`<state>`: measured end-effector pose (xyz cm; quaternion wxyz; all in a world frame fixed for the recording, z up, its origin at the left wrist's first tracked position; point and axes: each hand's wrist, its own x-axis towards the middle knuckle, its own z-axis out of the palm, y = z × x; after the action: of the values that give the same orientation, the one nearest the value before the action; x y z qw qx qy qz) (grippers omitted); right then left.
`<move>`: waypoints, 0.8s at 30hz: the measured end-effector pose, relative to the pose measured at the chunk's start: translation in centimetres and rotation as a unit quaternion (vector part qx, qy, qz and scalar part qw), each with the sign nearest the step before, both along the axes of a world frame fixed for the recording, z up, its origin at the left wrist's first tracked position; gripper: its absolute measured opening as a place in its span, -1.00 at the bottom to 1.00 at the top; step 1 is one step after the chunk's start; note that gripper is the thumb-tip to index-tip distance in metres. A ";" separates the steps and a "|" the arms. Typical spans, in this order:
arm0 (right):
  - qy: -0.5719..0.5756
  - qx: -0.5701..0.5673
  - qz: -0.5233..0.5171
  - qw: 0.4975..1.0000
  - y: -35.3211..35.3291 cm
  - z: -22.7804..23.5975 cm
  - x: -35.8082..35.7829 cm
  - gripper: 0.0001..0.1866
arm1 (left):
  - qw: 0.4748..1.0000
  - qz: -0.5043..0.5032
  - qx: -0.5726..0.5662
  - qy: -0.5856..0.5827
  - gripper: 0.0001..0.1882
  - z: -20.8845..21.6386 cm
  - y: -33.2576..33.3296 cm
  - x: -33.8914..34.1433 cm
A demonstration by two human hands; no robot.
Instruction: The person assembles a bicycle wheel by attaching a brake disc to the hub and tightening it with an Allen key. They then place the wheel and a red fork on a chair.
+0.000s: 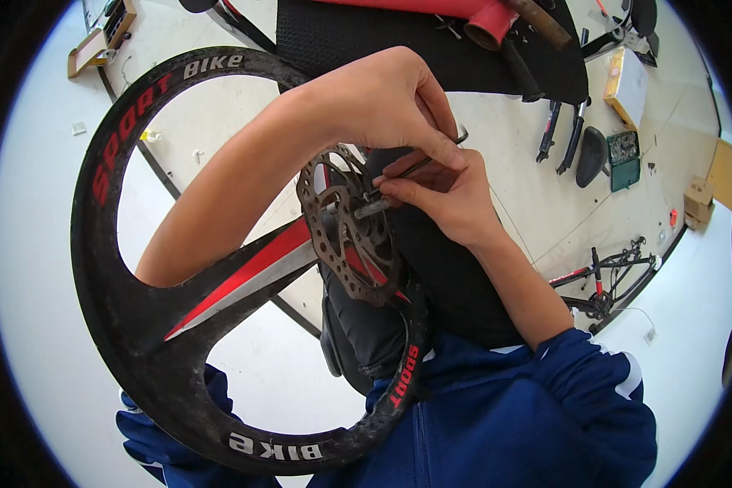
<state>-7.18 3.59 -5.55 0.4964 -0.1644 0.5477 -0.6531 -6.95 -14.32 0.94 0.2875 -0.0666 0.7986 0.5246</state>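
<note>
A black bicycle wheel (106, 293) with red and white spokes leans upright in front of my body. Its drilled metal brake disc (329, 248) faces right, with the hub axle (372, 208) jutting out of the centre. Through a gap between the spokes comes my left arm; my left hand (390, 98) is bent over the disc, fingers closed on the bent end of a dark hex key (419, 166). My right hand (451, 195) is closed too, thumb and fingers pinching the key's shaft beside the axle. The key's tip is close to the disc's centre; whether it sits in a bolt is hidden.
A black-topped table (366, 37) bearing a red bike frame (431, 8) stands ahead. On the floor to the right lie a fork (573, 134), a saddle (591, 159), a green tool case (624, 167) and a dark bike frame (602, 285). Cardboard boxes (698, 199) stand farther right.
</note>
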 end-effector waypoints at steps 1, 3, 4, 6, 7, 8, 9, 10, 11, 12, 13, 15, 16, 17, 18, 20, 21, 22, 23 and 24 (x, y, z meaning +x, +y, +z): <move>-0.004 -0.010 0.005 1.000 0.0 0.0 -0.2 -0.87 | 1.000 0.004 0.007 0.013 -0.65 -0.5 0.1 0.1; -0.013 -0.031 0.016 0.999 0.0 -0.1 -0.6 -0.87 | 1.000 -0.006 0.021 0.018 -0.65 -0.7 0.0 0.0; -0.028 -0.033 0.020 0.999 0.1 -0.2 -0.7 -0.85 | 0.999 -0.020 0.029 0.012 -0.64 -0.6 -0.2 -0.1; -0.055 -0.037 0.031 0.997 0.4 -0.4 -0.4 -0.81 | 0.998 -0.024 0.049 0.021 -0.64 -0.8 -0.4 0.6; -0.039 -0.033 0.047 0.998 0.5 -0.3 -0.3 -0.80 | 0.997 -0.016 0.063 0.036 -0.64 -1.1 -0.4 1.1; -0.025 -0.028 0.061 0.997 0.5 -0.1 -0.5 -0.80 | 0.996 -0.010 0.077 0.049 -0.64 -1.1 -0.4 1.2; -0.011 -0.024 0.076 0.997 0.4 0.0 -0.7 -0.80 | 0.996 -0.009 0.075 0.042 -0.63 -1.0 -0.4 1.2; 0.011 -0.040 0.073 0.996 0.3 -0.2 -0.6 -0.80 | 0.997 -0.008 0.073 0.036 -0.62 -0.8 -0.4 1.2; 0.034 -0.055 0.070 0.995 0.3 -0.6 -0.4 -0.80 | 0.997 -0.007 0.071 0.029 -0.62 -0.5 -0.3 1.1; 0.056 -0.071 0.067 0.994 0.3 -0.9 -0.3 -0.79 | 0.998 -0.002 0.052 0.035 -0.61 -0.4 -0.3 0.9; 0.055 -0.052 0.054 0.996 0.2 -0.9 -0.2 -0.81 | 0.999 0.004 0.033 0.040 -0.61 -0.4 -0.3 0.8; 0.054 -0.014 0.029 0.998 0.1 -0.9 0.1 -0.85 | 0.999 0.010 0.003 0.042 -0.60 -0.3 -0.3 0.8; 0.058 0.005 0.037 0.998 0.2 -0.7 0.2 -0.85 | 0.999 0.011 -0.008 0.038 -0.59 -0.3 -0.4 0.8; 0.061 0.023 0.045 0.997 0.2 -0.3 0.1 -0.84 | 0.999 0.013 -0.019 0.033 -0.59 -0.2 -0.4 0.7; 0.064 0.041 0.053 0.996 0.2 -0.1 0.0 -0.84 | 0.999 0.018 -0.015 0.038 -0.58 -0.3 -0.5 0.7; 0.063 0.026 0.052 0.996 0.1 -0.1 0.0 -0.85 | 0.998 0.028 -0.005 0.048 -0.58 -0.7 -0.6 0.9; 0.063 0.018 0.051 0.997 0.1 -0.1 0.0 -0.85 | 0.998 0.029 -0.001 0.052 -0.58 -0.9 -0.5 0.9; 0.051 0.002 0.047 0.998 0.1 -0.3 0.0 -0.85 | 0.998 0.030 0.003 0.057 -0.58 -1.1 -0.3 0.9; 0.039 -0.015 0.043 0.998 0.1 -0.5 0.0 -0.86 | 0.998 0.032 0.006 0.062 -0.57 -1.2 -0.2 1.0; 0.027 -0.033 0.039 0.998 0.1 -0.6 0.0 -0.86 | 0.998 0.025 0.022 0.055 -0.57 -1.2 -0.2 1.2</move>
<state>-7.13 3.71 -6.18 0.5007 -0.2196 0.5327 -0.6460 -5.78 -14.54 -0.27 0.2315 -0.0514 0.7995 0.5519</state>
